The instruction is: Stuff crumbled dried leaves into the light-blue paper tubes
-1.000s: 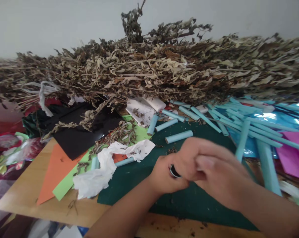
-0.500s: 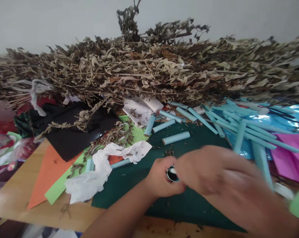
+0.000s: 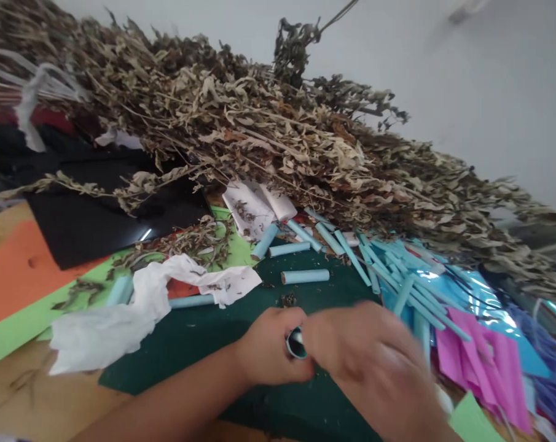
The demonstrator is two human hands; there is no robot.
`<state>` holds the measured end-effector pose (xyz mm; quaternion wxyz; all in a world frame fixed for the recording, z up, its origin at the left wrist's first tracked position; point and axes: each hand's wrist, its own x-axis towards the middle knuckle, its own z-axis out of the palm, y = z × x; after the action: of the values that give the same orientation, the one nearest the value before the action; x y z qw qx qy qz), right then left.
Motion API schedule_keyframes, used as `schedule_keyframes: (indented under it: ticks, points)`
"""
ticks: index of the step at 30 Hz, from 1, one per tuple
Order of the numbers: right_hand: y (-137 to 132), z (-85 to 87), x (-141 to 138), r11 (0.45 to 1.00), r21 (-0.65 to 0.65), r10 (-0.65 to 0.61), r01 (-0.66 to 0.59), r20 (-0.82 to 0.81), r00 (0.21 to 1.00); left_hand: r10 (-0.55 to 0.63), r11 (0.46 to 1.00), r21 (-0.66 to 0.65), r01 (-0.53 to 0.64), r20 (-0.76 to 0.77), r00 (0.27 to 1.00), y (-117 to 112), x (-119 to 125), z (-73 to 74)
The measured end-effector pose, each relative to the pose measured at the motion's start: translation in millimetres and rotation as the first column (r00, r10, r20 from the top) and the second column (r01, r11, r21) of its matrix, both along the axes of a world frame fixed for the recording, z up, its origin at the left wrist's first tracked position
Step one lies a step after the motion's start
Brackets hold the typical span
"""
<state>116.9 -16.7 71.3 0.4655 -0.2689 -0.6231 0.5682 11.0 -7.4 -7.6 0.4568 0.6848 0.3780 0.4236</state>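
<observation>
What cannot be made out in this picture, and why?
All in the head view:
Right hand: blurred; exact grip unclear.
Tube: the left hand covers its sides.
White tip at its mouth: rest hidden, apparently by the right hand.
Dried plants: cut off at both side edges.
Leaf crumbs on the green mat: too small to count.

Soft, rather dim light, dull grey-white plain wall [image 3: 489, 110] at upper right, bare right hand [image 3: 365, 362] smeared by motion blur at lower right, white glare on shiny blue plastic sheeting [image 3: 499, 319] at right, small bright streak on glossy black flat sheet [image 3: 88, 227] at left, edges soft
</observation>
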Motion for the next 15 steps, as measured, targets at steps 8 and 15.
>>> schedule_keyframes:
  ticks: [8, 15]
  points:
    - [-2.7, 7.1, -9.8, 0.993, -0.09, 0.051, -0.071, -0.206, 0.977, 0.002, 1.0, 0.007, -0.002, 0.012, 1.0, -0.7, 0.6, -0.7]
    - [-12.9, 7.1, -9.6, 0.998, -0.005, -0.056, 0.056, -0.181, 0.982, 0.006, 1.0, -0.012, -0.006, -0.003, 1.0, -0.1, -0.2, -0.3]
